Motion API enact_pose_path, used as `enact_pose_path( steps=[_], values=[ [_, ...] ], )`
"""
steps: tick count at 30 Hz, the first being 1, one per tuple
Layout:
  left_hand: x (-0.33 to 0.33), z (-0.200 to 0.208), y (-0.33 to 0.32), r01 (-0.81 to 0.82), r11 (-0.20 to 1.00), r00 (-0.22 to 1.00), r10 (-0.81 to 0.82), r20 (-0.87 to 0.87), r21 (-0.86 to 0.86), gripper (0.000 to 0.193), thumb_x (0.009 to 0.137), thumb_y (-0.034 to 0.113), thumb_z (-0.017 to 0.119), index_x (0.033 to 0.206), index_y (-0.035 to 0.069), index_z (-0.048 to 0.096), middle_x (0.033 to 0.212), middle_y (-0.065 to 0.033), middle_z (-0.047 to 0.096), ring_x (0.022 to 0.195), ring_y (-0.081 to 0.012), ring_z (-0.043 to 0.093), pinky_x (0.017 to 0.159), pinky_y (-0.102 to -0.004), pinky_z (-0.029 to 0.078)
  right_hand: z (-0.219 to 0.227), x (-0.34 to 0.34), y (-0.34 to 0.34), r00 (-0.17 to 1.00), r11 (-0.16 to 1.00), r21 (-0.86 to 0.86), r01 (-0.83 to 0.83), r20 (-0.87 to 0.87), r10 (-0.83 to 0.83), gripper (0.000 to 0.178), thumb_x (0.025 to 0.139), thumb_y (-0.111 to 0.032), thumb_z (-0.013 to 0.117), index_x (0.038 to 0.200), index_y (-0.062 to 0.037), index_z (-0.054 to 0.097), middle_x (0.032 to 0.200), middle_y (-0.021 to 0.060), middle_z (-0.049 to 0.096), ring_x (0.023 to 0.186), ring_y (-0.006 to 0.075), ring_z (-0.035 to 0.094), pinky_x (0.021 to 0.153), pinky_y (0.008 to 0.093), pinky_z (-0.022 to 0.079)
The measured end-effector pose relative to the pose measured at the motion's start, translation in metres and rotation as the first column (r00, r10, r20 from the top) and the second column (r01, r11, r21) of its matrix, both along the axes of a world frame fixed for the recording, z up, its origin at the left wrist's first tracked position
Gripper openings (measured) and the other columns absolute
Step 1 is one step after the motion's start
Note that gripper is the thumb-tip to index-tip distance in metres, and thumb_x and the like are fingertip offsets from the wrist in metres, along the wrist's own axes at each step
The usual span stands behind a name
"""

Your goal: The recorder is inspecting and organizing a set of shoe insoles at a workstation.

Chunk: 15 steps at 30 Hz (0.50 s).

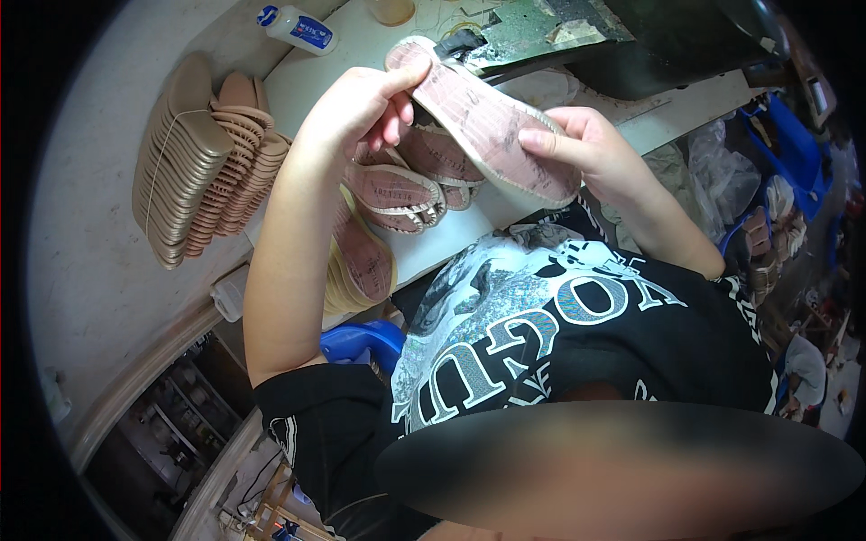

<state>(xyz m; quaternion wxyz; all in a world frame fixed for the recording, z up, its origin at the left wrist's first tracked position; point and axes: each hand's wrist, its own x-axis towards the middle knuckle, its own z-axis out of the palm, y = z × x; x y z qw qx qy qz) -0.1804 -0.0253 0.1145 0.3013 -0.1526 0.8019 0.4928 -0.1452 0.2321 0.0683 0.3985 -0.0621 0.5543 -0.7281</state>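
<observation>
Left hand (363, 106): pinching the pink sole (487, 115) at its upper end
Right hand (582, 144): gripping its lower end, thumb across it
Bench (424, 247): more soles (388, 191)

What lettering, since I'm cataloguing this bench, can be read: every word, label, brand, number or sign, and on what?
Black shirt: large pale letters, legible, not copied here.
White bottle: blue label, print too small.
Held pink sole: dark marks, too blurred.
Other pink soles: marks likewise unreadable.
</observation>
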Motion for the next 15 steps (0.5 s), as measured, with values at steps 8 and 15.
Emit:
enact_pose_path(
  steps=[8, 15],
  values=[
    [-0.023, -0.013, -0.019, -0.115, 0.993, 0.987, 0.114, -0.111, -0.004, 0.053, 0.082, 0.056, 0.062, 0.056, 0.01, 0.054, 0.041, 0.0035, 0.037, 0.036, -0.0062, 0.031, 0.04, -0.023, 0.027, -0.004, -0.021, -0.033, 0.988, 0.983, -0.135, 0.126, 0.106, -0.112, 0.03, 0.087, -0.023, 0.066, 0.1, 0.0036, 0.065, 0.089, 0.0077, 0.068, 0.076, 0.0089, 0.063, 0.069, 0.0228, 0.05],
    [0.038, -0.026, -0.011, -0.331, 0.743, 0.72, 0.598, -0.353, 0.582, 0.029, 0.097, 0.03, 0.051, 0.09, 0.003, 0.059, 0.079, -0.0035, 0.061, 0.069, -0.0105, 0.059, 0.062, -0.0236, 0.047, 0.016, 0.017, -0.069, 0.859, 0.993, 0.081, -0.087, -0.498, 0.116, 0.022, 0.086, -0.02, 0.068, 0.086, 0.0017, 0.067, 0.063, -0.0031, 0.054, 0.058, 0.0023, 0.043, 0.051, 0.0221, 0.037]
  ],
)
